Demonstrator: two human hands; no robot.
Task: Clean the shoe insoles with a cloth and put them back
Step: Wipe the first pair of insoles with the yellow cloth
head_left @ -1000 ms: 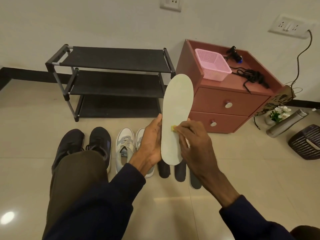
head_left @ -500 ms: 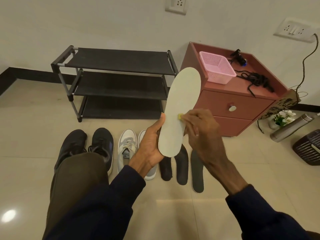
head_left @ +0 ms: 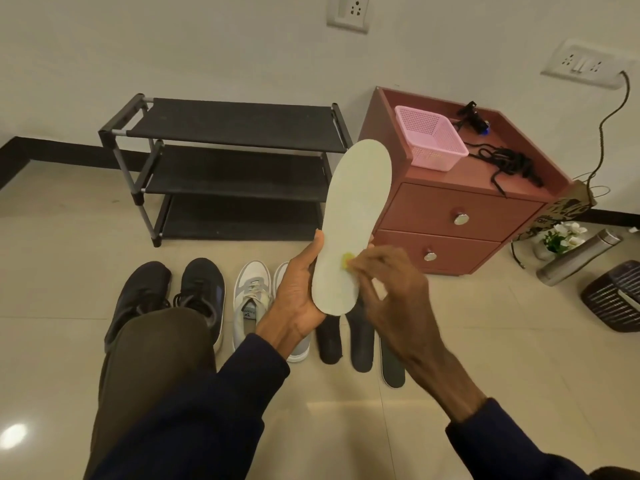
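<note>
My left hand (head_left: 300, 292) grips the heel end of a pale insole (head_left: 356, 209), held upright with its toe pointing up. My right hand (head_left: 391, 289) pinches a small yellow cloth (head_left: 346, 260) and presses it against the insole's lower half. On the floor below lie three dark insoles (head_left: 360, 341) side by side. To their left stand a pair of white sneakers (head_left: 251, 299) and a pair of black sneakers (head_left: 201, 289); the right white sneaker is mostly hidden behind my left hand.
A black three-tier shoe rack (head_left: 228, 168) stands against the wall. A red-brown two-drawer cabinet (head_left: 460, 216) to the right carries a pink basket (head_left: 429, 136) and black cables. A flask (head_left: 578, 254), a flower pot and a dark vented object (head_left: 616, 299) sit far right. My knee (head_left: 156, 344) is lower left.
My right hand with the cloth has slid down the insole again after moving up it. The insole stays upright in my left hand.
</note>
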